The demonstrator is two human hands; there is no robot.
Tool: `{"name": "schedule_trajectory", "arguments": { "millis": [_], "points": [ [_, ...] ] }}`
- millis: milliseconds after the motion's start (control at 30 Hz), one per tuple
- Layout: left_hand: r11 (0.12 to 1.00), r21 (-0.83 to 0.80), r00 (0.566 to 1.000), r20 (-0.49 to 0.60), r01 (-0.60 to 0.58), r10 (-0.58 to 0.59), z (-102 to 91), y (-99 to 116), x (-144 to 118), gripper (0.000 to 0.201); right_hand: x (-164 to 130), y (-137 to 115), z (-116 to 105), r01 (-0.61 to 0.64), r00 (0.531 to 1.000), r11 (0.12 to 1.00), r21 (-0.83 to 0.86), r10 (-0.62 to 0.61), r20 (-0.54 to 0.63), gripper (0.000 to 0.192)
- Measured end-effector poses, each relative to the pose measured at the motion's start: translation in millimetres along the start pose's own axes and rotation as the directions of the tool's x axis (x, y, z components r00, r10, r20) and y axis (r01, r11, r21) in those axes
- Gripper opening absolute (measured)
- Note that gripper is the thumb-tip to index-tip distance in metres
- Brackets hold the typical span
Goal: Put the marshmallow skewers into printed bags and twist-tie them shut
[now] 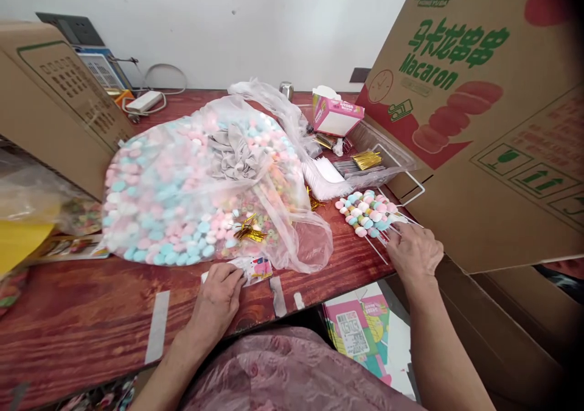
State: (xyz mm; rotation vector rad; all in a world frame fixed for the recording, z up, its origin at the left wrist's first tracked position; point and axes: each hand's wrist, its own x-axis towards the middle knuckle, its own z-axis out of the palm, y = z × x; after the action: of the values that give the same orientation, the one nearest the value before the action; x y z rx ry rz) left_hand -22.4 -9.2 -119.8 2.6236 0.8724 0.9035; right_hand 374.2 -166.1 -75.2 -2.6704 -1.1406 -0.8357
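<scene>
2 hands rest on the wooden table (91, 326): right hand (414, 252) — fingers curled, pinching the sticks of the marshmallow skewers (367, 211) beside the candy bag (191, 186); left hand (218, 298) pressed flat on a small printed packet (256, 269).

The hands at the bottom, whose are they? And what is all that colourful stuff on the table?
The picture comes from a camera worn on a person's head, looking down, so you see that person's own two hands. The left hand rests on a small printed packet on the red wooden table. The right hand touches the white sticks of some candy skewers, rows of pink, blue and white sweets. The big clear bag in the middle is full of the same pastel sweets. Behind it are a pink box, a clear tray with gold twist ties, and a big cardboard box marked Macaron on the right.
</scene>
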Motion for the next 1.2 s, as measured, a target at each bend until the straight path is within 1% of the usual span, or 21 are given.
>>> {"name": "schedule_trajectory", "arguments": {
  "millis": [67, 100, 167, 233, 267, 333, 367, 400, 433, 500, 533, 567, 633, 700, 767, 867, 933, 1000, 1100, 1167, 1200],
  "points": [
    [1.0, -0.006, 1.0, 0.007, 0.003, -0.003, 1.1, -1, -1, 0.017, 2, -3, 11, 0.012, 0.998, 1.0, -0.001, -0.012, 0.056, 0.026],
    [1.0, -0.026, 1.0, -0.004, 0.006, -0.006, 1.5, -2, -1, 0.018, 3, -4, 17, 0.007, 0.999, 1.0, 0.028, -0.008, 0.042, 0.026],
    [0.995, -0.09, 0.999, -0.037, 0.032, -0.035, 1.3, -5, 0, 0.019, 4, -5, 27, -0.01, 0.999, 0.991, 0.132, 0.016, -0.043, 0.025],
    [0.982, -0.167, 0.994, -0.046, 0.091, -0.1, -0.5, -6, 2, 0.019, 3, -3, 31, -0.011, 0.988, 0.968, 0.251, 0.049, -0.148, 0.025],
    [0.971, -0.204, 0.99, -0.038, 0.128, -0.138, -2.1, -7, 2, 0.018, 2, -3, 29, -0.006, 0.981, 0.956, 0.294, 0.063, -0.184, 0.026],
    [0.94, -0.273, 0.977, -0.006, 0.203, -0.213, -5.8, -5, 4, 0.017, -4, -5, 20, 0.032, 0.971, 0.916, 0.399, 0.066, -0.229, 0.027],
    [0.921, -0.307, 0.969, 0.012, 0.239, -0.247, -7.7, -4, 4, 0.017, -8, -8, 12, 0.07, 0.966, 0.879, 0.472, 0.059, -0.252, 0.025],
    [0.9, -0.342, 0.96, 0.028, 0.271, -0.278, -9.3, -2, 5, 0.016, -12, -14, 2, 0.127, 0.959, 0.814, 0.567, 0.045, -0.28, 0.02],
    [0.876, -0.378, 0.951, 0.043, 0.299, -0.306, -10.3, -1, 5, 0.015, -17, -22, -8, 0.189, 0.946, 0.73, 0.657, 0.045, -0.321, 0.013],
    [0.829, -0.449, 0.935, 0.046, 0.333, -0.35, -10.6, -1, 5, 0.011, -26, -41, -28, 0.318, 0.932, 0.586, 0.746, -0.048, -0.359, 0.001],
    [0.81, -0.475, 0.929, 0.048, 0.344, -0.367, -9.9, -2, 4, 0.009, -30, -52, -36, 0.369, 0.925, 0.527, 0.765, -0.127, -0.358, 0.006],
    [0.797, -0.493, 0.926, 0.047, 0.348, -0.375, -8.9, -3, 4, 0.008, -32, -62, -44, 0.393, 0.92, 0.484, 0.782, -0.202, -0.336, 0.01],
    [0.786, -0.511, 0.924, 0.044, 0.347, -0.38, -6.9, -5, 2, 0.007, -36, -82, -52, 0.45, 0.882, 0.42, 0.788, -0.345, -0.32, 0.015],
    [0.783, -0.518, 0.924, 0.037, 0.343, -0.38, -5.5, -6, 0, 0.006, -37, -96, -52, 0.522, 0.826, 0.385, 0.761, -0.45, -0.339, 0.018],
    [0.779, -0.527, 0.924, 0.031, 0.34, -0.382, -4.8, -5, 0, 0.006, -37, -104, -48, 0.589, 0.772, 0.382, 0.712, -0.525, -0.358, 0.02],
    [0.772, -0.54, 0.923, 0.021, 0.334, -0.385, -4.3, -5, 1, 0.006, -37, -104, -41, 0.657, 0.715, 0.402, 0.638, -0.6, -0.358, 0.021],
    [0.776, -0.538, 0.924, 0.014, 0.329, -0.381, -4.0, -5, 1, 0.007, -38, -102, -40, 0.682, 0.692, 0.404, 0.609, -0.626, -0.36, 0.02],
    [0.798, -0.514, 0.933, 0.011, 0.315, -0.361, -3.7, -5, 0, 0.008, -39, -99, -41, 0.698, 0.669, 0.388, 0.602, -0.652, -0.356, 0.017],
    [0.867, -0.435, 0.963, 0.005, 0.244, -0.269, -3.3, -5, -2, 0.009, -39, -96, -44, 0.72, 0.616, 0.333, 0.609, -0.71, -0.34, 0.019],
    [0.913, -0.374, 0.985, 0.003, 0.161, -0.172, -3.1, -4, -4, 0.009, -37, -95, -45, 0.732, 0.584, 0.307, 0.609, -0.742, -0.329, 0.021],
    [0.93, -0.35, 0.993, 0.002, 0.114, -0.12, -2.8, -4, -5, 0.01, -37, -95, -46, 0.732, 0.579, 0.301, 0.611, -0.748, -0.324, 0.022]
  ]
}}
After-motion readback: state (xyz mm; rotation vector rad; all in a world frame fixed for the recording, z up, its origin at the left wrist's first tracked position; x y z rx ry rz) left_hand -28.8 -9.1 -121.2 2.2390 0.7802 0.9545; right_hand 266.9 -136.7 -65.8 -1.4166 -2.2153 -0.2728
